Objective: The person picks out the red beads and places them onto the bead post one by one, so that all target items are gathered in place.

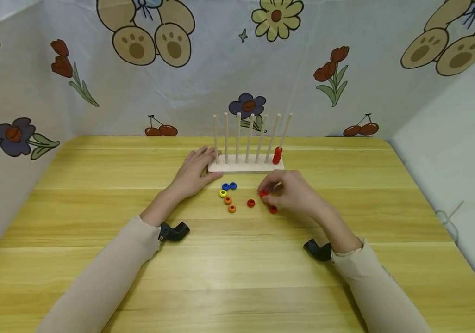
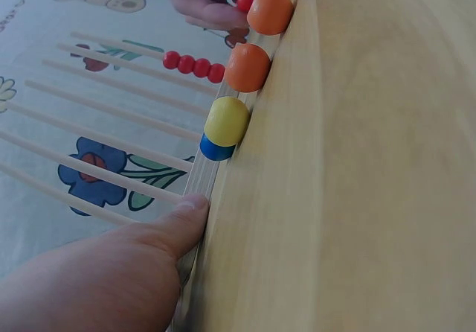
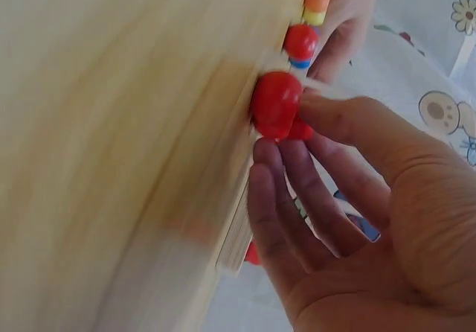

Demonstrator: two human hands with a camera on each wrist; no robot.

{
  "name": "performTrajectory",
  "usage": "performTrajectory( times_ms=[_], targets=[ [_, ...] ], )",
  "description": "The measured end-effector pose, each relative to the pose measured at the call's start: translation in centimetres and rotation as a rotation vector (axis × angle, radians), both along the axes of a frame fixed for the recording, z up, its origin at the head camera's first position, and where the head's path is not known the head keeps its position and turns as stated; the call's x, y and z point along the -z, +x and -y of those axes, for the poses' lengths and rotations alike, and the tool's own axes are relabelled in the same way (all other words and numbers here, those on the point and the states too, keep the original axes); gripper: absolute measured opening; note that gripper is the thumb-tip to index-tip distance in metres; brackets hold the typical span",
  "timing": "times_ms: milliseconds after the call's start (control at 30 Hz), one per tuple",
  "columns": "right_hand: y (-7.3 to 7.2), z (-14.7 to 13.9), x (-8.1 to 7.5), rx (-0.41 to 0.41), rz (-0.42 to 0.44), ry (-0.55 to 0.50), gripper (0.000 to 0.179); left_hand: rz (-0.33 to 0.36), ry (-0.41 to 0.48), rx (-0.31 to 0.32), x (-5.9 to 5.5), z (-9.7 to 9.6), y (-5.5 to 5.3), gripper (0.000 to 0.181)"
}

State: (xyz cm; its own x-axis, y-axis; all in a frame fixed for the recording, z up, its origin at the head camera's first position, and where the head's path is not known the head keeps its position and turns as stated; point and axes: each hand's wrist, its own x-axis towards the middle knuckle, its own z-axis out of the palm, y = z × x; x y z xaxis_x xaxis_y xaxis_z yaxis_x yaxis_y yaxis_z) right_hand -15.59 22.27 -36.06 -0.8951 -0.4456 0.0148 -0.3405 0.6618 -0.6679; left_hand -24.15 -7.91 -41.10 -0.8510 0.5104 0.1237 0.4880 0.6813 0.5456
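Note:
A pale wooden peg rack (image 1: 246, 165) stands at the back of the table, with several upright pegs. Red beads (image 1: 277, 156) are stacked on its rightmost peg. My left hand (image 1: 193, 173) holds the rack's left end, thumb along the front edge and fingers at the back. In front of the rack, my right hand (image 1: 293, 192) pinches a red bead (image 1: 263, 194) between thumb and fingertips, low over the table. Another red bead (image 1: 273, 210) lies just under that hand, partly covered in the head view. One more loose red bead (image 1: 251, 203) lies to its left.
Left of the red beads lie two blue beads (image 1: 233, 186), a yellow bead (image 1: 222, 194) and two orange beads (image 1: 228, 200). A patterned cloth (image 1: 204, 97) hangs behind the wooden table (image 1: 237, 277). A thin cord (image 1: 450, 219) shows at the right.

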Motion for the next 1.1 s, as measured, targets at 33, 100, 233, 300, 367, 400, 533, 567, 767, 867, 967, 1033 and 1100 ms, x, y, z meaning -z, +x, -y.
performTrajectory(
  times_ms=[33, 100, 233, 300, 367, 400, 533, 567, 767, 867, 967, 1033, 1100],
  targets=[
    [0.0, -0.2, 0.0, 0.021, 0.001, -0.018, 0.017, 0.002, 0.001, 0.0, 0.0, 0.0, 0.0, 0.067],
    [-0.1, -0.5, 0.1, 0.059, -0.001, -0.05, 0.019, 0.002, 0.0, 0.001, 0.2, 0.0, 0.0, 0.067],
    [-0.4, -1.3, 0.2, 0.113, -0.007, -0.102, 0.021, 0.003, -0.006, 0.006, 0.3, 0.0, -0.1, 0.067],
    [-0.5, -1.6, 0.3, 0.132, -0.013, -0.137, 0.022, 0.005, -0.01, 0.006, 0.3, -0.1, 0.0, 0.067],
    [-0.7, -2.1, 0.5, 0.16, -0.02, -0.17, 0.021, 0.009, -0.013, 0.005, 0.2, -0.1, 0.0, 0.067],
    [-0.8, -2.2, 0.6, 0.176, -0.024, -0.19, 0.021, 0.012, -0.014, 0.004, 0.2, -0.1, 0.1, 0.067],
    [-1.0, -2.9, 0.6, 0.263, -0.078, -0.253, 0.022, 0.014, -0.015, 0.002, 0.4, -0.2, 0.0, 0.068],
    [-1.0, -3.0, 0.5, 0.287, -0.102, -0.268, 0.022, 0.014, -0.016, 0.003, 0.5, -0.2, 0.0, 0.068],
    [-1.4, -3.6, 0.4, 0.411, -0.211, -0.328, 0.021, 0.012, -0.016, 0.008, 0.6, -0.4, 0.1, 0.067],
    [-1.7, -3.6, 0.2, 0.442, -0.224, -0.319, 0.021, 0.006, -0.01, 0.01, 0.6, -0.4, -0.1, 0.067],
    [-2.2, -3.5, -0.1, 0.463, -0.235, -0.315, 0.021, 0.0, -0.015, 0.009, 0.5, -0.4, -0.3, 0.067],
    [-2.6, -3.3, -0.5, 0.48, -0.253, -0.336, 0.022, -0.001, -0.022, 0.007, 0.4, -0.2, -0.4, 0.067],
    [-3.0, -3.0, -1.0, 0.497, -0.282, -0.385, 0.023, 0.003, -0.029, 0.002, 0.3, 0.0, -0.4, 0.067]
  ],
)
